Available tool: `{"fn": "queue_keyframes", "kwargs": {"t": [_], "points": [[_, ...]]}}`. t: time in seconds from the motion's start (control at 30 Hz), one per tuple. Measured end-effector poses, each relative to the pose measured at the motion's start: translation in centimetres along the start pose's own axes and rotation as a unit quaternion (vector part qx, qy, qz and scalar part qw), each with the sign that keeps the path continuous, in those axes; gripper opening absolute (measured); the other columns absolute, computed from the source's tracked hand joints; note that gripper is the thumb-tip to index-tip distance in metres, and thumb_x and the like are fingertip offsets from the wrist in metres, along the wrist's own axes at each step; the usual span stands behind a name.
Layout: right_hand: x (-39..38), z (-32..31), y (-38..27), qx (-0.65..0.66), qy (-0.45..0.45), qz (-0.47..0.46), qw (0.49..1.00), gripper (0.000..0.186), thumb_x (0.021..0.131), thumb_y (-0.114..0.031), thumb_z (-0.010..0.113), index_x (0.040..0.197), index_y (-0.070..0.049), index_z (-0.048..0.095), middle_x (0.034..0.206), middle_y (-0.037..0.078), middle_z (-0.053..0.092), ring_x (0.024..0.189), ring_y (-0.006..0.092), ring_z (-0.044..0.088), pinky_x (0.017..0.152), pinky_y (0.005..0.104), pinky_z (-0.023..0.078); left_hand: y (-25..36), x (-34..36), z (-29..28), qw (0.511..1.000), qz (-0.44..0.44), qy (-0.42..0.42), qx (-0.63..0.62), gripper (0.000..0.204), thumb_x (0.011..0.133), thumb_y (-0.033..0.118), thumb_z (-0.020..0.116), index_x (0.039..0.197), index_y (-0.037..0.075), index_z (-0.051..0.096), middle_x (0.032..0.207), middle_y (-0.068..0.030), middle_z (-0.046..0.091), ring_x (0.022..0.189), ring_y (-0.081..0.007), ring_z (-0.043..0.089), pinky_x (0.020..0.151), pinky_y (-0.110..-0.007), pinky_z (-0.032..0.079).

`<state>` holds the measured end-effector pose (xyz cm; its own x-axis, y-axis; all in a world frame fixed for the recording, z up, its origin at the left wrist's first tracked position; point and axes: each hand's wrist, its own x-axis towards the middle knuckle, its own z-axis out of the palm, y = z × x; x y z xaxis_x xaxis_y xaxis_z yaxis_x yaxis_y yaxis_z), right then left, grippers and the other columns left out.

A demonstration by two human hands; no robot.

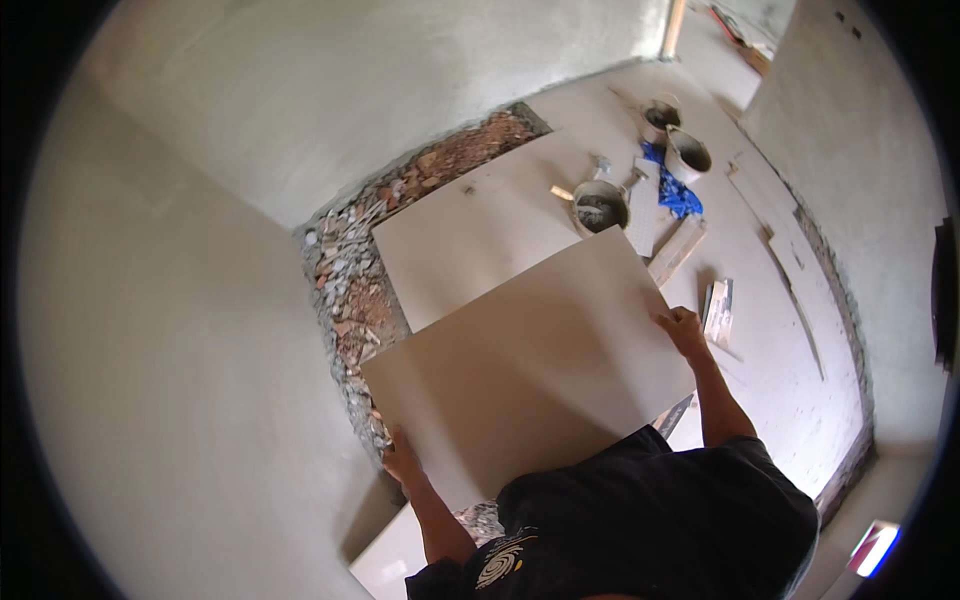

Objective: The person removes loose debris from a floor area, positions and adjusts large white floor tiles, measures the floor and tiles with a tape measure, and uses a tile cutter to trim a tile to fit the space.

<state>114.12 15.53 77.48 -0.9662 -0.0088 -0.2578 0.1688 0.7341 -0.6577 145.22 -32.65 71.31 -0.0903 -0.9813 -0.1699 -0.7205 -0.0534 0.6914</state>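
A: Where's the tile?
B: Large beige floor tile point(530, 370) is at the torso, left hand point(402, 460) and right hand point(685, 332) clamped on opposite edges.
A: Step?
B: Looks like positioning. Next move likely calls for even two-handed support, far corner clear of the mortar bucket point(597, 188).

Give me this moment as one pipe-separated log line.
left hand: grips large tile, left edge | right hand: grips same tile, right edge | ahead: rubble strip, blue sheet
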Motion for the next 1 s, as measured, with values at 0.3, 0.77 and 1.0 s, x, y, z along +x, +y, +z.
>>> {"fn": "queue_keyframes", "kwargs": {"t": [0.3,0.77,1.0], "points": [[22.6,3.7,-8.2,0.081,-0.047,0.051,0.994,0.049,0.079,-0.044,0.065,0.098,0.001,0.064,0.077,0.014,0.065,0.072,0.0196,0.063,0.069,0.0327,0.050,17.8,10.6,14.7,0.996,-0.059,-0.041,-0.058,0.059,0.074,0.050,0.070,0.072,-0.009,0.063,0.071,-0.0143,0.065,0.060,-0.0226,0.058,0.056,-0.037,0.047],[52.2,15.3,-23.3,0.027,0.032,0.075,0.996,0.049,0.081,-0.044,0.059,0.100,0.001,0.063,0.095,0.026,0.062,0.094,0.0392,0.060,0.081,0.0446,0.046,39.4,34.7,36.4,0.995,-0.077,-0.065,-0.025,0.064,0.074,0.049,0.069,0.085,-0.014,0.063,0.082,-0.0222,0.066,0.072,-0.0292,0.064,0.066,-0.039,0.051],[63.5,15.6,-30.3,-0.007,0.067,0.157,0.985,0.050,0.079,-0.047,0.059,0.100,-0.001,0.064,0.098,0.025,0.062,0.097,0.0380,0.059,0.085,0.0441,0.045,54.4,41.6,45.1,0.989,-0.037,-0.141,-0.033,0.061,0.078,0.047,0.066,0.087,-0.013,0.062,0.085,-0.0199,0.065,0.072,-0.0264,0.061,0.064,-0.038,0.049]]}}
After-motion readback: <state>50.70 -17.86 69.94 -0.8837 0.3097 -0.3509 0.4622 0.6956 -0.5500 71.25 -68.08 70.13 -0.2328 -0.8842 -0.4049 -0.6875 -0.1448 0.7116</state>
